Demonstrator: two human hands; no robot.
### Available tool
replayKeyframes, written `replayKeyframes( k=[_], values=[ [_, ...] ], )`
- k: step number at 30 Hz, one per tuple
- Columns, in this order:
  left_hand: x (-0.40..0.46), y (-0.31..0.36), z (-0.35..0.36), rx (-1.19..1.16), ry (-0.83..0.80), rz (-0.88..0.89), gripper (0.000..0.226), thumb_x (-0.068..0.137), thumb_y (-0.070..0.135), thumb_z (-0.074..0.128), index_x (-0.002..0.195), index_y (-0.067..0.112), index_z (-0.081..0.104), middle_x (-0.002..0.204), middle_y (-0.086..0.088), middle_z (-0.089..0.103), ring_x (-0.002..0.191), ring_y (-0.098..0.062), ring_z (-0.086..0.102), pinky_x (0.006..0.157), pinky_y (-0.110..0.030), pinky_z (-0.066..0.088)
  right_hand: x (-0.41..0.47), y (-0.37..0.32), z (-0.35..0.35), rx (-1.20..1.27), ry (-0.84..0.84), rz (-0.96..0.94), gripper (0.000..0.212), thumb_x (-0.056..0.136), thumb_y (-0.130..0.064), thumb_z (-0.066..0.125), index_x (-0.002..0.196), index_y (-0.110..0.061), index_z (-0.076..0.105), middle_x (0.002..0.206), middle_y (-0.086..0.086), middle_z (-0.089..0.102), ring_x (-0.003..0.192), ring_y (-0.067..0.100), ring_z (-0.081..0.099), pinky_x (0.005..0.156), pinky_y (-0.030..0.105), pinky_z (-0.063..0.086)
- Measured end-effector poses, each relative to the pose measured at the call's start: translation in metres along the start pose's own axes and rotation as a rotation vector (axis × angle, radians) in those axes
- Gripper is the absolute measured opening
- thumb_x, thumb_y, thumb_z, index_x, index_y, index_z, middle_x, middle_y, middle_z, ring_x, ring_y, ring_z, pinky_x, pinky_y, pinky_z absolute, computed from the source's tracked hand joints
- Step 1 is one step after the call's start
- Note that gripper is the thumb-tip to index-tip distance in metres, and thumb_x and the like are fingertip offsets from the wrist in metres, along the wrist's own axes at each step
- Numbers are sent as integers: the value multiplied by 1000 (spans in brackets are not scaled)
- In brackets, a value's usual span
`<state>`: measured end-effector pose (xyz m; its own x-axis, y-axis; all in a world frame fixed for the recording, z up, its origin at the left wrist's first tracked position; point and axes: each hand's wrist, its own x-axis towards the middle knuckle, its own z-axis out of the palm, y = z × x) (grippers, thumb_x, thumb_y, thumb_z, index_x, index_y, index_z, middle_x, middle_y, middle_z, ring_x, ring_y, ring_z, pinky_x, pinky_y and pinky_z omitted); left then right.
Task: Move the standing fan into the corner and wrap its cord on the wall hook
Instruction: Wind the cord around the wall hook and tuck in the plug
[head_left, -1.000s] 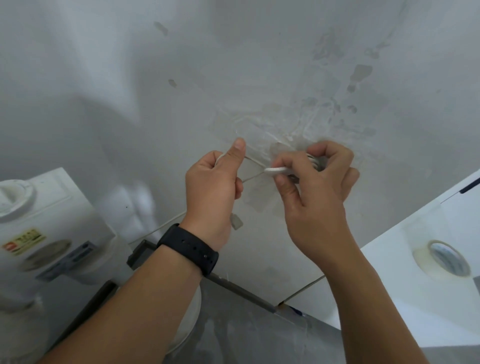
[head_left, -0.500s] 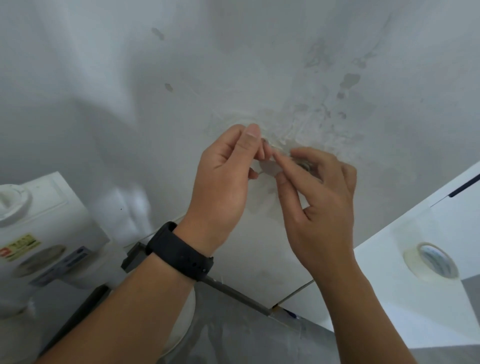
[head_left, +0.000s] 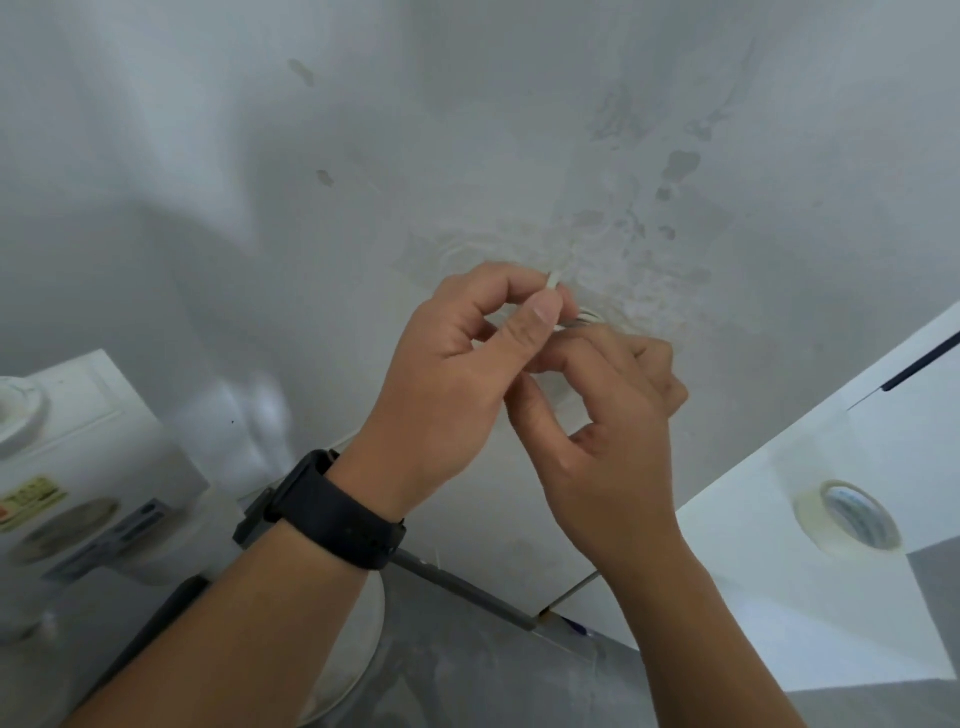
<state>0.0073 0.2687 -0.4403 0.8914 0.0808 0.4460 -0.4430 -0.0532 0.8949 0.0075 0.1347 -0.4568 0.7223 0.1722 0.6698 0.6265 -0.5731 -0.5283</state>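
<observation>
Here the left hand (head_left: 457, 374) pinches the white cord (head_left: 554, 280); right hand (head_left: 608, 415) fingers curl at the wall hook (head_left: 587, 318).

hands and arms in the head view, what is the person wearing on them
Both forearms are bare, with no sleeves in view and no gloves. The left hand has a wide black band round its wrist, matt and smooth like a watch or fitness strap; its face is not visible. The right hand and its wrist carry nothing, and no rings show on either hand.
</observation>
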Motion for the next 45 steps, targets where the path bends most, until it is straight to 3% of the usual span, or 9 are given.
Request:
replayKeyframes(
  k=[5,9,13,18,25,30,36,41,45],
  values=[
    [-1,-6,3,241,147,47,22,107,22,53,106,18,74,81,27,66,77,7,61,68,-11,42,9,1,-13,305,196,237,13,104,-22,57,92,-25,63,76,-5,64,64,13,59,58,37,50],
    [-6,-13,9,421,223,83,24,97,16,59,115,18,76,106,15,74,100,3,66,83,-6,45,21,14,-30,337,387,419,16,104,-31,58,96,-28,72,67,-2,59,59,18,50,56,34,43],
    [-6,-14,8,565,172,201,32,93,18,58,118,16,77,112,8,73,104,-7,66,91,-21,52,22,21,-38,347,441,508,16,102,-33,60,94,-29,74,65,18,50,54,28,45,46,38,43],
    [-3,-19,13,687,146,286,39,91,24,57,124,19,76,116,9,73,109,-17,63,94,-42,52,21,29,-45,284,488,482,15,97,-38,64,87,-30,73,65,-1,54,60,20,46,59,43,46],
    [2,-22,32,650,147,346,36,89,15,60,120,19,78,116,9,73,103,-17,66,88,-45,52,3,40,-47,139,534,391,6,97,-20,68,91,-21,66,58,-17,54,53,5,47,57,12,37],
    [5,-28,35,650,151,355,37,88,10,62,119,22,78,118,10,72,104,-15,67,89,-45,51,-24,59,-32,-29,421,340,12,97,-15,68,89,-23,64,60,-10,56,56,16,53,51,13,36],
    [7,-38,31,628,104,410,40,90,8,58,124,18,77,122,7,72,109,-19,67,88,-48,53,-41,71,-1,-200,216,263,6,98,-19,65,93,-20,68,58,-4,52,49,19,47,48,34,44],
    [4,-39,25,605,47,399,52,85,1,55,131,17,72,130,7,69,120,-15,63,99,-43,51,-39,59,20,-221,77,228,24,98,-12,62,119,-18,72,66,-6,53,55,11,39,52,27,34],
    [-2,-43,19,529,83,363,58,83,-10,51,135,10,67,137,-1,64,130,-14,58,110,-35,49,-36,44,28,-92,-136,185,43,101,-9,58,143,-8,58,72,-15,48,58,2,44,57,11,30]
  ],
)
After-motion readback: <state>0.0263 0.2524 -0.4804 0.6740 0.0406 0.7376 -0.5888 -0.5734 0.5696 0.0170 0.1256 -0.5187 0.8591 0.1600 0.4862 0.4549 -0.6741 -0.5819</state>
